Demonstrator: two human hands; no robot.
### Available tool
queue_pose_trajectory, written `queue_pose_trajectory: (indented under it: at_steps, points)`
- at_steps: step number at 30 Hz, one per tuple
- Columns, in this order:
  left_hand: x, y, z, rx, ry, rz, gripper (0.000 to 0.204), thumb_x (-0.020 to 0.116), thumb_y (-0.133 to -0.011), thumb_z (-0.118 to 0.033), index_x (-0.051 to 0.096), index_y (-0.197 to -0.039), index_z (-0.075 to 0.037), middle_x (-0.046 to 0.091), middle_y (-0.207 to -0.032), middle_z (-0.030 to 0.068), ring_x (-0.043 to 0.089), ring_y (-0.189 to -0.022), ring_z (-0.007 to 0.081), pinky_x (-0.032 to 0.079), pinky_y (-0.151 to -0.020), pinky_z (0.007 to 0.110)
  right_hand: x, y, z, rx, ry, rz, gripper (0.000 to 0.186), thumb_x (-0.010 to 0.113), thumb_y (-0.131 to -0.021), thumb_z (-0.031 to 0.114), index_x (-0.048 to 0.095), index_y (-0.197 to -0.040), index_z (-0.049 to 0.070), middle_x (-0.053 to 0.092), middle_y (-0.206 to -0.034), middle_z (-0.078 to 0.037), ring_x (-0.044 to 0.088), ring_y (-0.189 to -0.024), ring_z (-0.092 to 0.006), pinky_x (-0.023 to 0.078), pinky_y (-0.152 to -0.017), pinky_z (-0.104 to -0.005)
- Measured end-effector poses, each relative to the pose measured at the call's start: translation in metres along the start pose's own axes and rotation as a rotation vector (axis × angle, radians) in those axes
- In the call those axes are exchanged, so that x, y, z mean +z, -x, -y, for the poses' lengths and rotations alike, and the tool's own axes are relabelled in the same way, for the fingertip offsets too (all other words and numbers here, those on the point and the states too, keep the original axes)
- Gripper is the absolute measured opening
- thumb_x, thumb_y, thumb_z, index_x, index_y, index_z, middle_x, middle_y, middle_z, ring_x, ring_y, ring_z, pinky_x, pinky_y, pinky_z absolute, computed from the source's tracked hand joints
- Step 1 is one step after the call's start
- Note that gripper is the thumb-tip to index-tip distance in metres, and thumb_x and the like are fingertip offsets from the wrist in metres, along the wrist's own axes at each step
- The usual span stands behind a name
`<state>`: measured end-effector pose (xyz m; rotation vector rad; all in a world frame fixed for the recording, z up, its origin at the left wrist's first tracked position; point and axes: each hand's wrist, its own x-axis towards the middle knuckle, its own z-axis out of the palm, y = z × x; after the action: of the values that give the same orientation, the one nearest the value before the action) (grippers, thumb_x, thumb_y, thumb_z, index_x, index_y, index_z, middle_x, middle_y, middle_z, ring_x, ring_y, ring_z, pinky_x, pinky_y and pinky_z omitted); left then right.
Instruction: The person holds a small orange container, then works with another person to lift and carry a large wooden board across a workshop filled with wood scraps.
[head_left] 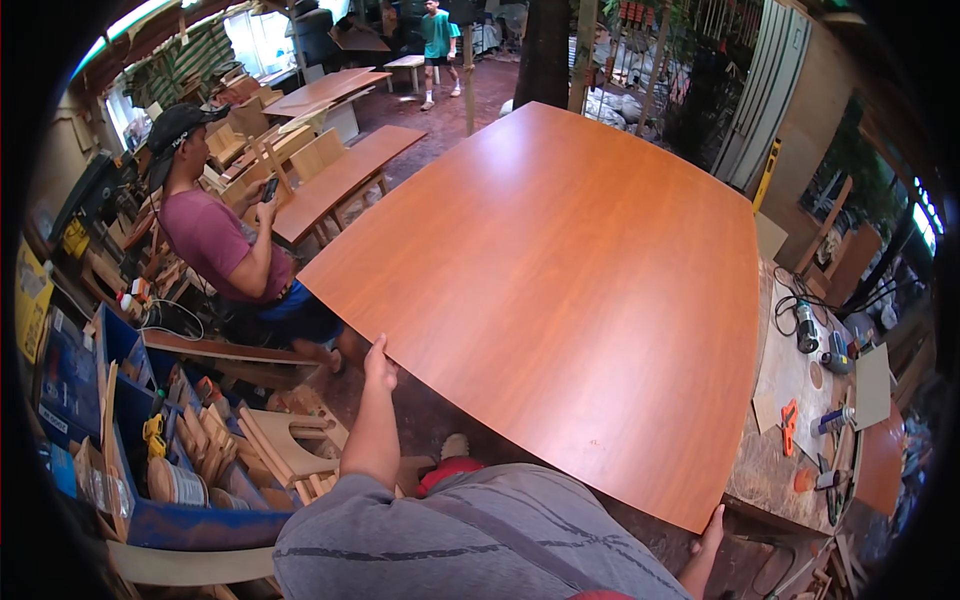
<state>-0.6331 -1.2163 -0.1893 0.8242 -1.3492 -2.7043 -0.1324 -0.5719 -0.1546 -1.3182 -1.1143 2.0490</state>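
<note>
A large reddish-brown wood-grain board (560, 300) fills the middle of the head view, its glossy face up. At its near left edge my left hand (380, 365) grips the rim, thumb at the edge and the other fingers mostly hidden. My right hand (709, 535) holds the near right corner, its fingers partly tucked beneath the board. The board's right side lies along the workbench (745, 475); whether it rests on the bench I cannot tell. Its underside is hidden.
On the bench sit an orange clamp-like tool (789, 427), a power tool (806, 328) and cables. A blue bin (200, 525) with wood pieces stands left. Beyond it a person in a maroon shirt (205, 235) holds a phone; another in teal (437, 38) stands far back.
</note>
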Motion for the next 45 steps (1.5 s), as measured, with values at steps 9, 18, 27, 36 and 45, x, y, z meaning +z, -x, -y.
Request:
queue_pose_trajectory:
  at_steps: [9, 18, 27, 36, 45]
  points:
    - [0.009, -0.008, -0.012, -0.005, 0.169, 0.036, 0.051, 0.058, -0.094, -0.035, 0.045, -0.132, -0.005, 0.057, -0.126, 0.0132, 0.056, -0.115, 0.0289, 0.044, -0.099, 0.042, -0.011, -0.002, -0.017, -0.073, -0.133, -0.087, 0.046, 0.056, -0.096, 0.037, 0.050, -0.129, 0.006, 0.058, -0.124, -0.010, 0.059, -0.110, -0.0248, 0.051, -0.088, -0.0404]
    - [0.017, -0.002, -0.017, -0.024, 0.145, 0.067, 0.056, 0.058, -0.093, -0.038, 0.043, -0.135, -0.005, 0.055, -0.129, 0.0139, 0.053, -0.119, 0.0294, 0.041, -0.102, 0.044, -0.003, 0.004, -0.022, -0.088, -0.189, -0.140, 0.050, 0.055, -0.096, 0.038, 0.049, -0.131, 0.003, 0.056, -0.128, -0.010, 0.057, -0.113, -0.0258, 0.050, -0.092, -0.0416]
    - [-0.002, -0.025, -0.022, -0.019, 0.325, 0.169, 0.055, 0.054, -0.095, -0.042, 0.042, -0.135, -0.007, 0.052, -0.134, 0.0132, 0.047, -0.126, 0.0290, 0.036, -0.107, 0.045, 0.006, 0.004, -0.049, -0.187, -0.321, -0.273, 0.054, 0.052, -0.096, 0.044, 0.049, -0.133, 0.005, 0.052, -0.135, -0.009, 0.051, -0.121, -0.0239, 0.044, -0.101, -0.0378]
    - [-0.010, -0.097, -0.065, 0.088, 0.344, 0.058, 0.045, 0.057, -0.095, -0.035, 0.052, -0.128, -0.006, 0.060, -0.122, 0.0100, 0.056, -0.114, 0.0241, 0.044, -0.097, 0.040, -0.046, -0.051, -0.080, -0.120, -0.133, -0.282, 0.063, 0.047, -0.095, 0.054, 0.044, -0.138, 0.008, 0.052, -0.136, -0.008, 0.052, -0.119, -0.0227, 0.047, -0.095, -0.0359]
    - [-0.084, -0.145, -0.140, 0.252, 0.129, -0.153, 0.039, 0.063, -0.091, -0.033, 0.057, -0.117, -0.004, 0.064, -0.105, 0.0062, 0.064, -0.094, 0.0202, 0.050, -0.082, 0.033, 0.050, 0.005, -0.097, -0.008, 0.107, -0.381, 0.072, 0.046, -0.087, 0.068, 0.047, -0.133, 0.013, 0.060, -0.109, -0.004, 0.050, -0.086, -0.0183, 0.043, -0.066, -0.0291]
